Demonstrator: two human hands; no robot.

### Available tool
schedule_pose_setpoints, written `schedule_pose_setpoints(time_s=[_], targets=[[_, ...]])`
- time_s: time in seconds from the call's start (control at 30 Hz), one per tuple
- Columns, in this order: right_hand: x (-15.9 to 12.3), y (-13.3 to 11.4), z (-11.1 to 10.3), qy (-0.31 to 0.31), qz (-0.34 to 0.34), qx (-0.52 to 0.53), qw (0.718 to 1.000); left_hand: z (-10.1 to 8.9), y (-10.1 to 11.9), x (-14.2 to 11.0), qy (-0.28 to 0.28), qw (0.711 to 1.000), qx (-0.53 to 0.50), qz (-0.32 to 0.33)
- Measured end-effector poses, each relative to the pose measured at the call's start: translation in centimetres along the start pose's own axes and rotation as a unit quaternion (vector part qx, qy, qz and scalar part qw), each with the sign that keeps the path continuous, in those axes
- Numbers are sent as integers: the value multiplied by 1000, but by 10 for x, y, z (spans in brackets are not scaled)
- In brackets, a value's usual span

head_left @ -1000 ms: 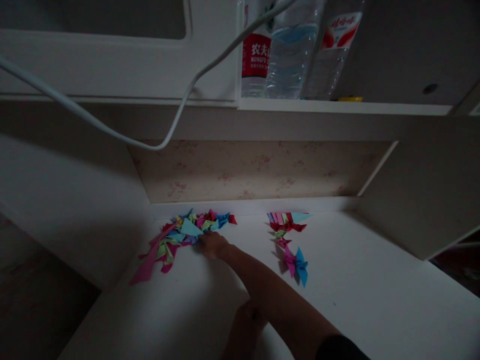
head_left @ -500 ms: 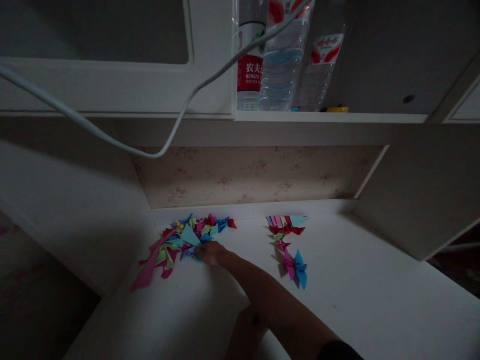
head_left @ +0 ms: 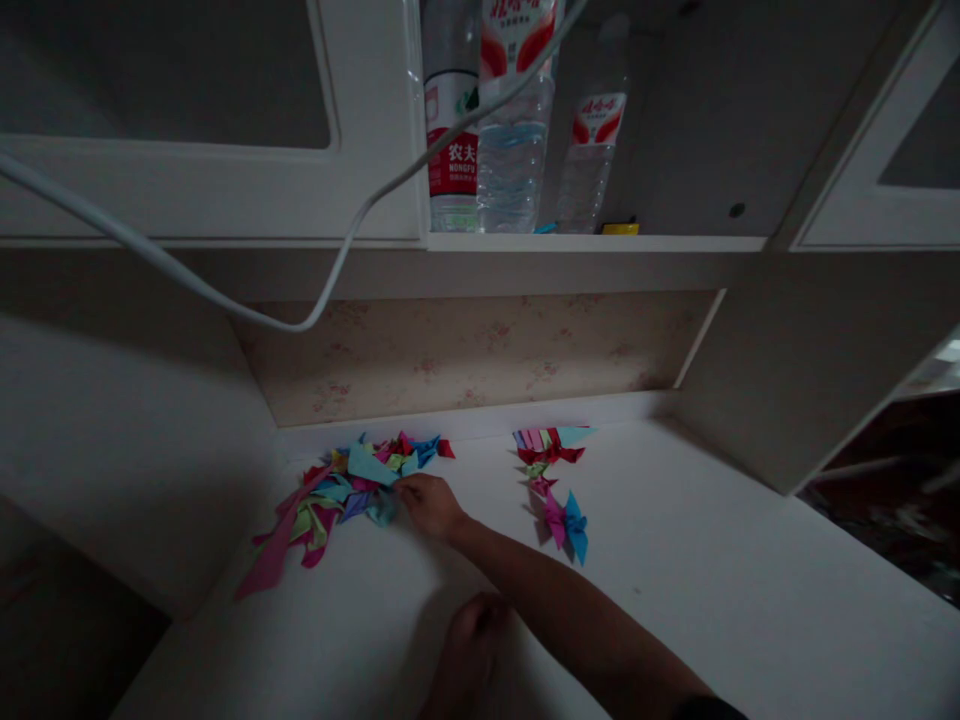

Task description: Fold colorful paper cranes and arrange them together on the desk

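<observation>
A heap of colourful folded-paper cranes lies at the back left of the white desk. At its right edge my right hand has thumb and fingers pinched together on the corner of a light blue paper crane. My left hand rests low in the middle, partly behind my right forearm, fingers curled; what it may hold is hidden. Right of the heap, more cranes form a column running from the back edge forward, with a pink crane and a blue crane at its near end.
Above the desk hangs a white cabinet with plastic water bottles on its open shelf. A white cable droops across the front of it. Side panels bound the desk left and right.
The view has shifted, so the cabinet and desk sit further left. My right hand has lifted slightly at the heap, and the light blue crane has tilted. More of my left hand shows.
</observation>
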State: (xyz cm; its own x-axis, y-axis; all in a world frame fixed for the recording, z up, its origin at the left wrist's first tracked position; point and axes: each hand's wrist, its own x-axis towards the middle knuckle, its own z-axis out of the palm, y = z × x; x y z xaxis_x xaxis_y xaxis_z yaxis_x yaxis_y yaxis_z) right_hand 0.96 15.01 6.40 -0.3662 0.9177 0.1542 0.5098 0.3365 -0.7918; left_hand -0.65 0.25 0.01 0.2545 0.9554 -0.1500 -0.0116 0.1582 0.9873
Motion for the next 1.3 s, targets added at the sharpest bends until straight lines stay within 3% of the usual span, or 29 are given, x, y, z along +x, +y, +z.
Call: schedule_pose_setpoints(time_s=[0.2,0.33,0.43,0.57,0.73,0.93,1.1,1.3], targets=[[-72,21,-21,100,57,147,982,-5,-5,-1,84,992,-75,-61],[-127,35,-36,153,97,271,945,-9,-2,6,133,972,-193,-37],[-161,44,-38,158,127,361,910,-11,2,8,124,962,-242,-35],[-191,54,-27,124,142,304,934,-9,-2,5,83,966,-243,-32],[-209,55,-18,91,119,192,970,-6,-9,0,111,964,-242,-23],[-210,46,-22,75,94,166,979,-6,-4,-3,111,966,-232,-23],[-210,46,-18,64,47,217,973,-5,-5,-2,125,963,-237,-22],[-209,53,-18,81,22,148,985,-5,-7,-4,114,967,-227,0]])
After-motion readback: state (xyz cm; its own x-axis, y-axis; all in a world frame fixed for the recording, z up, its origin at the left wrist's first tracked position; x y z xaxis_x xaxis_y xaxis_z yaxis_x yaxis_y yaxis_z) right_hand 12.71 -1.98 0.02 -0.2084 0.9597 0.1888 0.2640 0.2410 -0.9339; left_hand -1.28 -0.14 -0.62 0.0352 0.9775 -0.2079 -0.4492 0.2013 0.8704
